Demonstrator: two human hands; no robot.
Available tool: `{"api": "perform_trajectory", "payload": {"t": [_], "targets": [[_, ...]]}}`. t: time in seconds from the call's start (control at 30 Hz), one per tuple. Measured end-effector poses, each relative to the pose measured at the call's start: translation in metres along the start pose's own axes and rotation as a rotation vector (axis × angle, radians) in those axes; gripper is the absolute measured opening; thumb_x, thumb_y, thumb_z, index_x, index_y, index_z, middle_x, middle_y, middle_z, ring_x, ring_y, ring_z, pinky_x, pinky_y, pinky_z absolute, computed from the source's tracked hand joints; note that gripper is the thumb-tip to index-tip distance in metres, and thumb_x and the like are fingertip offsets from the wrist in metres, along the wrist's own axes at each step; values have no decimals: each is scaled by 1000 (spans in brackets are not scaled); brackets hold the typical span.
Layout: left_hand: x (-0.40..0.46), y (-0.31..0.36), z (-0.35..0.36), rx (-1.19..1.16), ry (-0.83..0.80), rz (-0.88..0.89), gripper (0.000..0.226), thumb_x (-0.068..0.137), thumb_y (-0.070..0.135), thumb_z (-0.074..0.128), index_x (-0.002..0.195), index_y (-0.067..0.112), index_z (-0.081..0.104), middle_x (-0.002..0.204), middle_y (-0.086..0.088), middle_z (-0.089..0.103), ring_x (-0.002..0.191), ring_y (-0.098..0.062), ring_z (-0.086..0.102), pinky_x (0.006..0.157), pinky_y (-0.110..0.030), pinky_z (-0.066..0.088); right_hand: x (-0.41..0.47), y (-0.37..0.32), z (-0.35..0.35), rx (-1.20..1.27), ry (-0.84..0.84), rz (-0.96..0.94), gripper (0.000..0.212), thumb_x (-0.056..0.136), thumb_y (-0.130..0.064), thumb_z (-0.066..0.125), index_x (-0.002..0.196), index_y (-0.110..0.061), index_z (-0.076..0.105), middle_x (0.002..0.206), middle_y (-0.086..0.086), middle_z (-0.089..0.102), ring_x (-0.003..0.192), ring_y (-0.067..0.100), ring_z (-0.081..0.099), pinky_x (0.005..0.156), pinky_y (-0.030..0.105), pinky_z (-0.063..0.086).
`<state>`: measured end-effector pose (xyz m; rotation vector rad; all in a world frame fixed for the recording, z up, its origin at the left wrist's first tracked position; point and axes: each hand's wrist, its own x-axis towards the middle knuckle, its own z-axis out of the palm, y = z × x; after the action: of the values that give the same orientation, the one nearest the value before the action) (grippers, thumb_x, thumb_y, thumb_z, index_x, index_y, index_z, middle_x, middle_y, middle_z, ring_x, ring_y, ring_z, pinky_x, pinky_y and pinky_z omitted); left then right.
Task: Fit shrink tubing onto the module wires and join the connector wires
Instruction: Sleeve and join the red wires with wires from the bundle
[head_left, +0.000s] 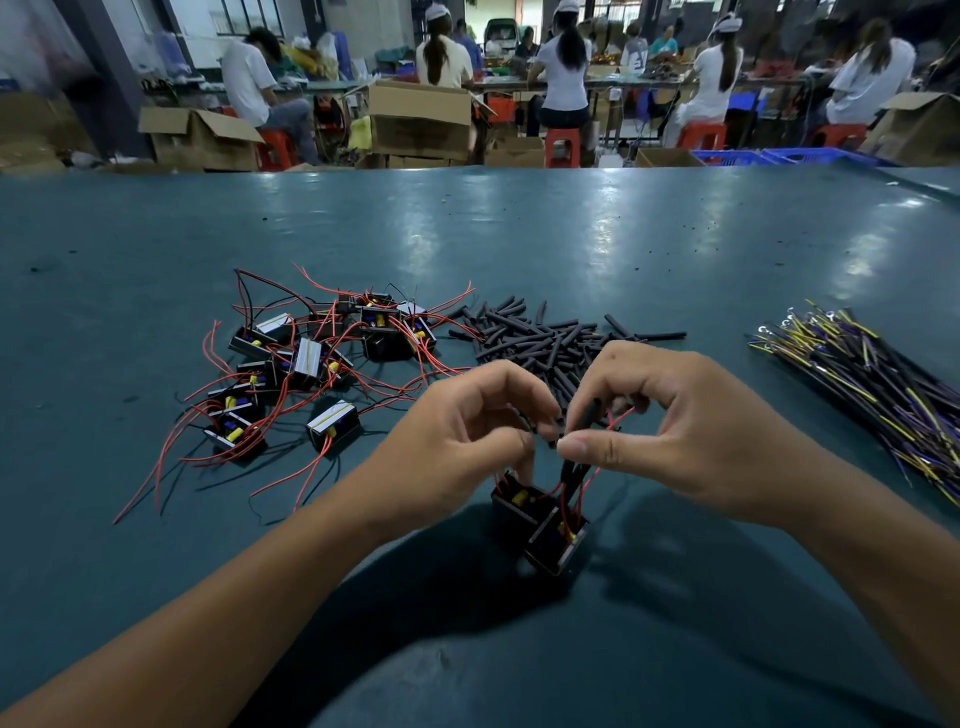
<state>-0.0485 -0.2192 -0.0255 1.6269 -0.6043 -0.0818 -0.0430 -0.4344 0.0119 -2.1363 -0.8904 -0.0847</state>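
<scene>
I see both hands over the table. Left hand and right hand each pinch tubing on red wires. 2 modules sit just below them. Tubing pile behind; connector wires far right.

Your hands meet over the near middle of the tabletop, left hand beside right hand, with two modules on the surface just below them. Behind and to your left lies a heap of modules; directly behind your hands, a pile of shrink tubing; far to your right, a bundle of connector wires.
</scene>
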Motion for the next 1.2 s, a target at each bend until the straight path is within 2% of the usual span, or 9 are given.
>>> {"api": "perform_trajectory", "payload": {"t": [0.1, 0.23, 0.37, 0.47, 0.6, 0.73, 0.87, 1.0, 1.2], "targets": [[2, 3, -5, 23, 62, 23, 25, 81, -10, 50, 97, 4, 62, 83, -2, 65, 68, -20, 60, 68, -32, 54, -1, 0, 0, -39, -68, 25, 15, 75, -47, 75, 80, -32, 73, 103, -13, 61, 102, 9, 60, 90, 18, 41], [-1, 4, -5, 41, 67, 30, 15, 81, -5, 54, 92, 2, 62, 77, 2, 62, 66, -14, 54, 64, -25, 49, -1, 0, 5, -114, -116, 40, 15, 74, -50, 75, 80, -36, 73, 111, -22, 59, 106, -2, 55, 90, 10, 34], [-4, 2, -5, 77, -2, 36, 7, 85, 9, 69, 90, 8, 63, 76, 3, 61, 68, -11, 54, 64, -21, 45, -1, 2, 13, -164, -123, 32, 14, 76, -40, 82, 80, -31, 74, 108, -28, 60, 108, -6, 53, 92, 7, 31], [-4, -1, -4, 89, -39, 23, 21, 80, 23, 78, 89, 12, 64, 77, -2, 62, 70, -15, 57, 64, -26, 47, -1, 4, 16, -157, -100, 31, 19, 73, -38, 85, 78, -25, 72, 105, -26, 62, 102, -6, 56, 90, 9, 34], [-3, -7, 0, 113, -35, 13, 25, 77, 29, 82, 87, 14, 64, 79, -16, 62, 69, -22, 55, 63, -41, 45, -1, 5, 10, -134, -110, 35, 17, 74, -36, 85, 82, -29, 71, 109, -20, 66, 105, 0, 60, 92, 16, 41], [-1, -7, 3, 124, -5, 22, 24, 79, 33, 79, 87, 14, 66, 77, -16, 63, 66, -19, 55, 60, -37, 44, -2, 5, -5, -93, -104, 14, 25, 77, -34, 85, 94, -31, 68, 111, -16, 68, 111, 6, 62, 96, 23, 44], [-2, -9, 3, 106, -25, 25, 17, 82, 27, 78, 86, 13, 69, 79, -21, 63, 68, -25, 55, 61, -46, 45, -2, 2, -8, -34, -68, -35, 12, 86, -34, 76, 92, -26, 70, 107, -13, 69, 110, 10, 64, 95, 22, 45], [-2, -10, 5, 155, -17, 32, 18, 80, 35, 79, 88, 22, 70, 77, -15, 63, 61, -38, 53, 56, -54, 45, 0, 1, -3, -60, -37, -74, 5, 88, -20, 73, 85, -18, 70, 99, -8, 70, 99, 12, 66, 89, 22, 47], [-1, -11, 6, 265, -24, 43, 11, 84, 29, 77, 85, 23, 68, 70, -9, 60, 58, -38, 49, 53, -52, 43, 1, 2, -3, -107, -10, -117, 15, 89, -28, 70, 81, -16, 69, 97, -11, 69, 96, 6, 65, 87, 16, 45]]}}
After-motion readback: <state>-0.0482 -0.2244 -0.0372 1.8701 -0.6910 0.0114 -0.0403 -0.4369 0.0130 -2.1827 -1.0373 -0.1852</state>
